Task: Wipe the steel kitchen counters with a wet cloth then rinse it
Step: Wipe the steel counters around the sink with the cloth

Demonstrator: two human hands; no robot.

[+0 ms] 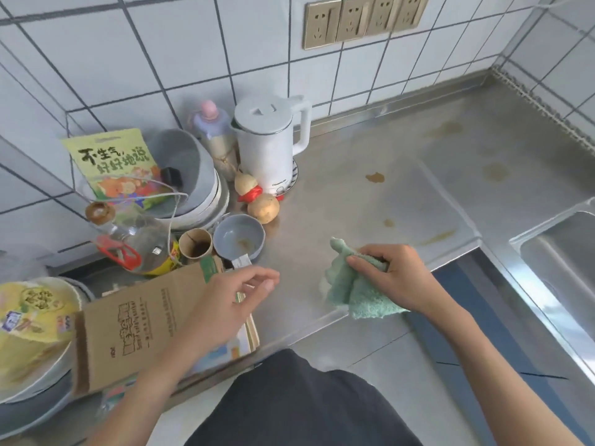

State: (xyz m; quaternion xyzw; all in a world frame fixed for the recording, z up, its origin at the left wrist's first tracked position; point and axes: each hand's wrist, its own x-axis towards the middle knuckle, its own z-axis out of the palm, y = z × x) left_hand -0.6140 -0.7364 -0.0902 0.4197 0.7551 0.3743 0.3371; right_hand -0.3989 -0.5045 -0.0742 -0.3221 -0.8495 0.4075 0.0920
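My right hand (399, 275) grips a green cloth (351, 284) bunched against the steel counter (380, 201) near its front edge. Brown stains (375, 177) dot the counter behind the cloth and further right. My left hand (231, 304) hovers over a cardboard box (135, 320) at the left, fingers loosely curled, holding nothing. The steel sink (566, 252) lies at the right edge of the view.
A white kettle (273, 146), a potato (263, 208), a grey-blue bowl (240, 239), stacked bowls (193, 178), an oil bottle (138, 239) and a snack bag (112, 165) crowd the counter's back left. Plates (35, 333) stand at the far left. Tiled wall with sockets (363, 19) behind.
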